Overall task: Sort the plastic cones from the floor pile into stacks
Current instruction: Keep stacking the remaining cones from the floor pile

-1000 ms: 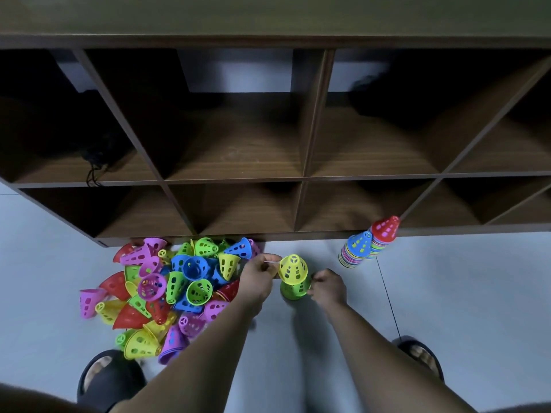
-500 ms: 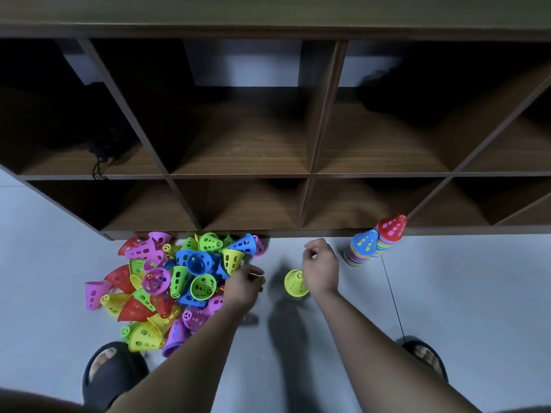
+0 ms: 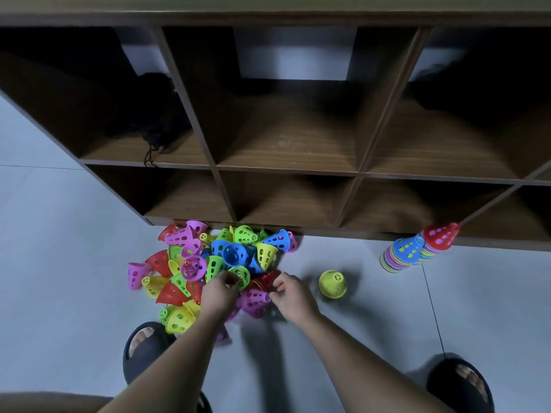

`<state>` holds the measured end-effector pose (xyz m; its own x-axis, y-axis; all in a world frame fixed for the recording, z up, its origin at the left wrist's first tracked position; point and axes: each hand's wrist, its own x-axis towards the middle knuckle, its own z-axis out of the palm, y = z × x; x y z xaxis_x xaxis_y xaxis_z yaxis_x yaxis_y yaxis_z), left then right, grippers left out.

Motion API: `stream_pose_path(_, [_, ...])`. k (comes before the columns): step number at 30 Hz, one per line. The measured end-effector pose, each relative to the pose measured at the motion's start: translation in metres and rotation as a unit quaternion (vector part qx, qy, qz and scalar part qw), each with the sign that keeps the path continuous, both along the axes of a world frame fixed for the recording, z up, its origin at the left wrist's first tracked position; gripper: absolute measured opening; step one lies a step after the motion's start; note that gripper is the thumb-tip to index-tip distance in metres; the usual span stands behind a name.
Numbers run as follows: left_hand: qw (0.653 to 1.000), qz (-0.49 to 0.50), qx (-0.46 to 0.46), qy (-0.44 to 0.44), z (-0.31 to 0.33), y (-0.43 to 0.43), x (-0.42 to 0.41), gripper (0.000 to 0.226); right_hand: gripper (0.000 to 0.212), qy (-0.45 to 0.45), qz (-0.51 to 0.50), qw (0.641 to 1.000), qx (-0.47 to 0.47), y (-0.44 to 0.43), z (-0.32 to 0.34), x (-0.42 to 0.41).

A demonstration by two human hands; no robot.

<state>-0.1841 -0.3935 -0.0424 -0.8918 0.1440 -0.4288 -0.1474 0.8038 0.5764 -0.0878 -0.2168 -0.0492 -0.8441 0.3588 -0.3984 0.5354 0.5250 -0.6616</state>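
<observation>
Grip of left hand [image 3: 219, 293] pinches green perforated plastic cone [image 3: 243, 274]; right hand [image 3: 293, 295] curls against purple perforated plastic cone [image 3: 253, 298], hold unclear.

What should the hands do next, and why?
Probably lift the green cone touching the left hand and set it on the yellow-green cone that stands alone to the right of the pile; that colour looks the closest match.

No text, label, brand, number or sign can be read on the cones, the shelf or the floor.
</observation>
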Motion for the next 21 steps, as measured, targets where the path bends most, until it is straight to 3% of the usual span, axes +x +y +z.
stream_pose_path(3, [1.0,0.003,0.0,-0.01,-0.006,-0.013,0.0,0.027,0.031,-0.012,0.025,1.0,0.011,-0.013,-0.009,-0.004])
stream_pose_path(14, [0.997,-0.067,-0.038,-0.015,-0.029,-0.018,-0.007,0.039,0.018,-0.011,0.032,0.999,0.037,-0.032,-0.024,-0.005])
stream_pose_path(21, [0.99,-0.068,-0.107,-0.057,-0.036,-0.019,-0.007,0.033,0.015,0.003,0.026,0.999,0.033,-0.022,-0.019,-0.004])
